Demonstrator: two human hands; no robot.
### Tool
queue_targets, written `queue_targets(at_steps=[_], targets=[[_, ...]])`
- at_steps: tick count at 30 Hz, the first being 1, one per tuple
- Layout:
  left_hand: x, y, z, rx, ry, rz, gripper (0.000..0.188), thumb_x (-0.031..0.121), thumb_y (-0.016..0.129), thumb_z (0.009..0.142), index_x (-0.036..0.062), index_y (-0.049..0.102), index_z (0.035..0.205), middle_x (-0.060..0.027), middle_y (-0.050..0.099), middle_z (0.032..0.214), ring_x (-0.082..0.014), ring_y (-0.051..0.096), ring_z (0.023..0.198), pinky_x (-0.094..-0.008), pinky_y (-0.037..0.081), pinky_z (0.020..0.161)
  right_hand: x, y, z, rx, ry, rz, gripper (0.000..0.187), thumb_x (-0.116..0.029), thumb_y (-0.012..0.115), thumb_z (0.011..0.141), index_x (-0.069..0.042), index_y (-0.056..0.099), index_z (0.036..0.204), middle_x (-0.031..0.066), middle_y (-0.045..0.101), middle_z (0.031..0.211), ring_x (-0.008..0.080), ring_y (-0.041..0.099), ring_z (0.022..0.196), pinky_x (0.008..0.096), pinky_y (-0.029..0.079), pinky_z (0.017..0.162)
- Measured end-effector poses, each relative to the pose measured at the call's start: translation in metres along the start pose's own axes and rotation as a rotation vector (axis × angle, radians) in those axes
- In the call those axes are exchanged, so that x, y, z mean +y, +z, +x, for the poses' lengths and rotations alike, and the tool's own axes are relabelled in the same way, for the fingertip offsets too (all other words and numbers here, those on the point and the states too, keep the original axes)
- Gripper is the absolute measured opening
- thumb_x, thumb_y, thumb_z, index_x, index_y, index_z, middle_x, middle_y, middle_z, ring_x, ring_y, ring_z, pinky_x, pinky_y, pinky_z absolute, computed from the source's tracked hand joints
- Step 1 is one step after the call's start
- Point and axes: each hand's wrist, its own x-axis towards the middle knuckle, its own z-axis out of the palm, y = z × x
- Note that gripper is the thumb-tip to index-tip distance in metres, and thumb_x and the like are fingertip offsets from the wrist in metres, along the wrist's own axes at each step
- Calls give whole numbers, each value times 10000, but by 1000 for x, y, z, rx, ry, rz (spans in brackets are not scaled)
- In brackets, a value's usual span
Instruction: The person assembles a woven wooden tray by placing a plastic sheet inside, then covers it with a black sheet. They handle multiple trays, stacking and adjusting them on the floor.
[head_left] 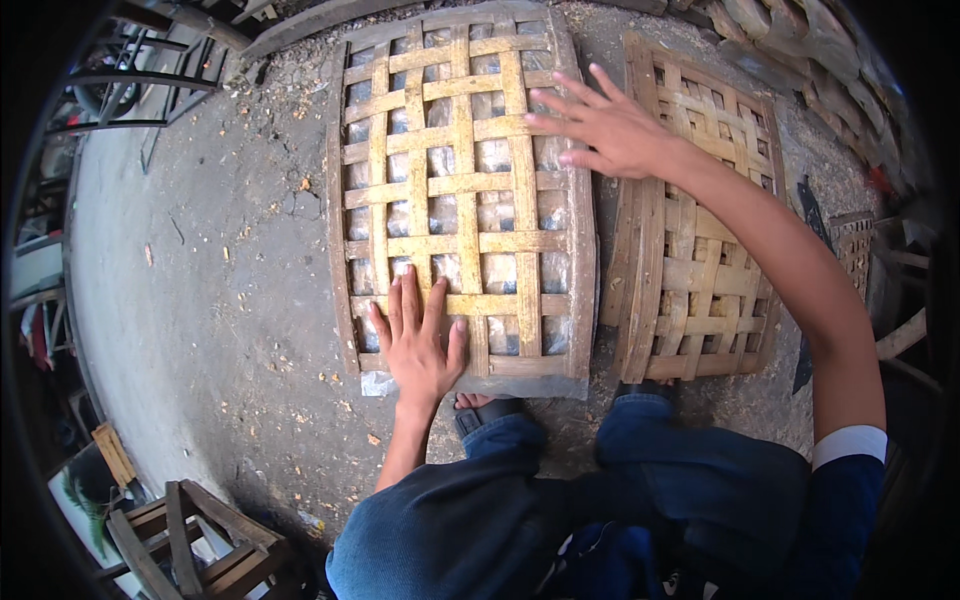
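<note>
In front of me lies a woven bamboo lattice panel (467,190) in a wooden frame, with clear plastic sheeting showing through its gaps and out past its near edge. My left hand (415,345) rests on the panel's near part, fingers spread and nothing held. My right hand (610,128) is over the panel's right edge, its fingers stretched apart and holding nothing; whether it touches the frame I cannot tell. To the right, a second woven bamboo panel (710,220) sits on other boards or panels, partly covered by my right forearm.
A wooden crate-like stool (195,545) stands at the lower left. Metal frames (130,100) are at the upper left. Stacked curved pieces (800,60) line the upper right. Crumbs and chips lie scattered on the concrete floor (230,280). My feet are close to the panels' near edges.
</note>
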Motion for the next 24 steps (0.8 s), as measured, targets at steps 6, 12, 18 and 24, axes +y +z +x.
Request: queue_targets(at_steps=[6, 12, 18, 24], targets=[[-3, 5, -3, 5, 28, 38, 540, 429, 469, 1007, 151, 560, 1460, -187, 366, 1633, -378, 308, 1521, -587, 65, 1250, 147, 4, -34, 147, 475, 182, 671, -456, 491, 1038, 4, 423, 1522, 285, 352, 1599, 450, 268, 1518, 508, 245, 1254], [-1, 0, -2, -12, 23, 28, 533, 417, 470, 1011, 148, 557, 1463, -185, 361, 1636, -385, 306, 1518, -588, 74, 1248, 74, 15, -39, 177, 384, 157, 594, -465, 497, 1058, -207, 370, 1578, 149, 327, 1656, 312, 229, 1565, 557, 126, 1284], [-4, 3, -4, 21, 18, 9, 541, 435, 506, 993, 142, 595, 1439, -199, 383, 1623, -374, 334, 1506, -568, 51, 1256, 4, -1, -24, 291, 152, 417, 310, -256, 683, 959, -118, 617, 1229, 143, 460, 1581, 296, 342, 1514, 529, 252, 1251], [-4, 0, -3, 8, 10, 12, 540, 425, 516, 984, 146, 596, 1440, -199, 383, 1623, -373, 336, 1506, -569, 55, 1256, -40, 9, -46, 221, -519, 320, 521, -430, 609, 1000, -172, 541, 1448, 59, 425, 1611, 260, 322, 1527, 506, 222, 1280]])
